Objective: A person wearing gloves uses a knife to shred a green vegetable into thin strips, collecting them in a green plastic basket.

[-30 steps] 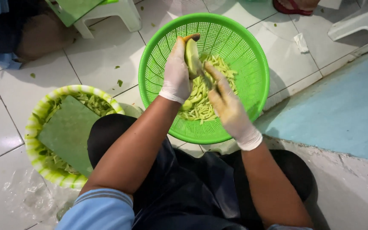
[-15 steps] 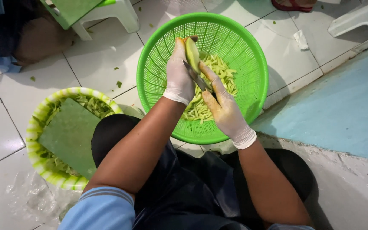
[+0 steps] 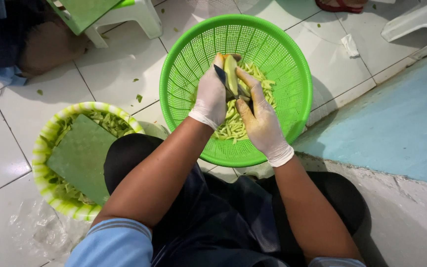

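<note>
Both my hands wear white gloves and work over a green perforated basket (image 3: 282, 64). My left hand (image 3: 210, 99) grips a pale green peeled fruit (image 3: 231, 73), held upright. My right hand (image 3: 262, 121) holds a dark-bladed knife (image 3: 222, 78) against the fruit's side. Under the hands, a heap of pale green strips (image 3: 233, 126) lies in the basket's bottom.
A striped yellow-green basket (image 3: 43, 148) with green scraps and a green cutting board (image 3: 80, 158) sits at my left knee. A white stool (image 3: 124, 20) and another person's arm (image 3: 45, 47) are at the far left. Crumpled clear plastic (image 3: 35, 230) lies on the tiles.
The fruit and both hands have shifted slightly within the basket; the knife has slid along the fruit. The baskets have not moved.
</note>
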